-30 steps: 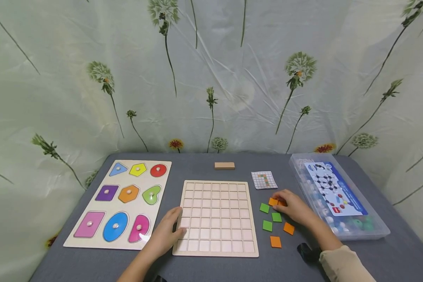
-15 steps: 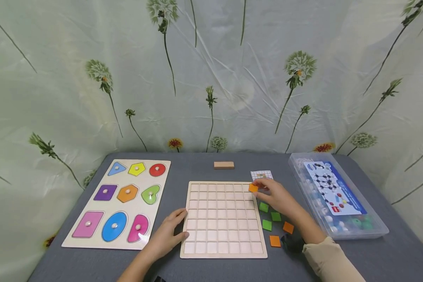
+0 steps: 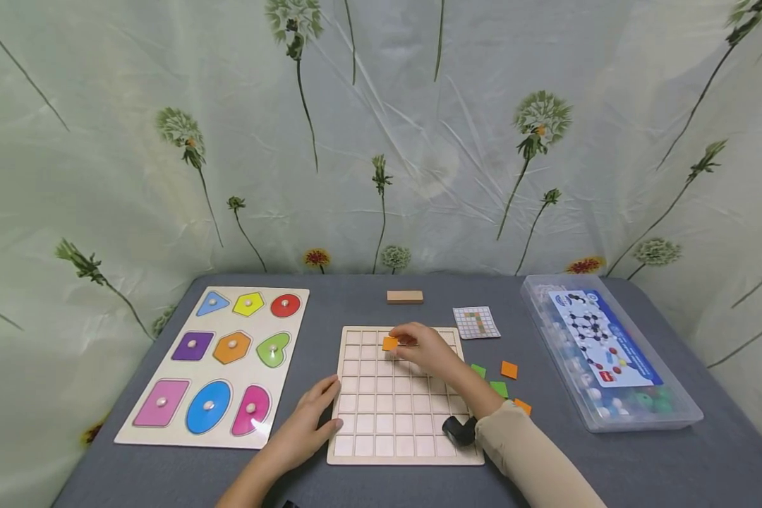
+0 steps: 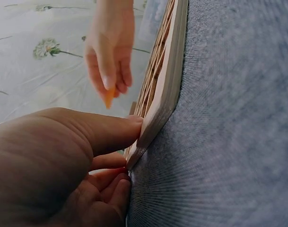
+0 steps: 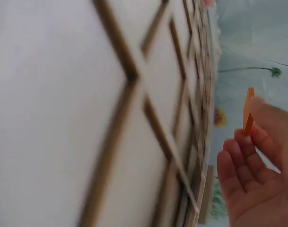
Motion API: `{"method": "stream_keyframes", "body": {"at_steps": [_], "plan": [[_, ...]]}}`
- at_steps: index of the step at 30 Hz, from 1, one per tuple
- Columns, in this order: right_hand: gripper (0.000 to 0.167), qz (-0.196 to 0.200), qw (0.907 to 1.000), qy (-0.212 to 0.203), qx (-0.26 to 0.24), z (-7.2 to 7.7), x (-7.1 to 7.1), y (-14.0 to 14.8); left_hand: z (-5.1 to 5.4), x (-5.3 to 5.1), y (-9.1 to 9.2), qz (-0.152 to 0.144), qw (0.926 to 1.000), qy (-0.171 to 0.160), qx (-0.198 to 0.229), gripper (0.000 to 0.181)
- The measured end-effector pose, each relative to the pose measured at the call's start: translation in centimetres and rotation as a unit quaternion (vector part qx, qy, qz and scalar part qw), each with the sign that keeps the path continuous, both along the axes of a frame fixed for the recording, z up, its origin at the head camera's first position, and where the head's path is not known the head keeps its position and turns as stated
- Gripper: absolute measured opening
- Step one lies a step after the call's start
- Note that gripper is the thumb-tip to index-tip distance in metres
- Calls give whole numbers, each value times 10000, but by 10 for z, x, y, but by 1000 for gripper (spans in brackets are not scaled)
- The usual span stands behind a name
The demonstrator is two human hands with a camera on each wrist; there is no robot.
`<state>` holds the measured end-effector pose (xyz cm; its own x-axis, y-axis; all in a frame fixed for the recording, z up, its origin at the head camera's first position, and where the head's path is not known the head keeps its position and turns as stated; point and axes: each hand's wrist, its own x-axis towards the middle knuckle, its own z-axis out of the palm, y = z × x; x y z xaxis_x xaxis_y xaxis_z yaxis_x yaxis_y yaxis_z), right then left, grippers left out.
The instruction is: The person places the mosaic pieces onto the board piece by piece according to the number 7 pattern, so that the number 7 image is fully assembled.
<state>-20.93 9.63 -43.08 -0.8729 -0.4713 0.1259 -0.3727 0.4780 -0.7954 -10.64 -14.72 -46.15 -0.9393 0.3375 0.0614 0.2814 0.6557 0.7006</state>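
My right hand [image 3: 424, 347] pinches a small square orange tile [image 3: 390, 343] between thumb and fingertips. It is over the top rows of a wooden grid board [image 3: 384, 423]. In the right wrist view, the orange tile [image 5: 248, 111] stands edge-on in the fingers, apart from the board. At the board's left edge my left hand [image 3: 305, 423] rests with thumb and fingers touching the rim, as the left wrist view also shows at the thumb [image 4: 115, 132]. Right of the board lie green tiles [image 3: 499, 389] and orange tiles [image 3: 509, 370], partly hidden by my right arm.
A pattern card [image 3: 476, 322] lies beyond the board's right corner. A wooden block [image 3: 404, 297] sits at the back. On the left is a shape puzzle board [image 3: 209, 367] with knobbed pieces; on the right, a clear plastic case [image 3: 609, 353] of small parts.
My right hand has lifted an orange tile from the loose tiles and carried it left over the board. The board has shifted slightly right; my left hand stays at its edge.
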Motion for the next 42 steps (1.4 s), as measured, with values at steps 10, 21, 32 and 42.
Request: {"method": "stream_keyframes", "body": {"at_steps": [10,21,32,42], "plan": [[24,175,9975,12,686,-13,-8,-8,0,0,0,39,9999,-109,-44,59],[20,80,9975,-82,691,-15,-7,-8,-1,0,0,51,9999,-41,-79,59],[31,86,9978,-251,609,-6,-4,-9,-4,-1,-1,7,10000,30,-71,58],[46,-86,9996,-93,-247,26,10,27,-2,0,-1,-44,10000,28,-46,58]]}}
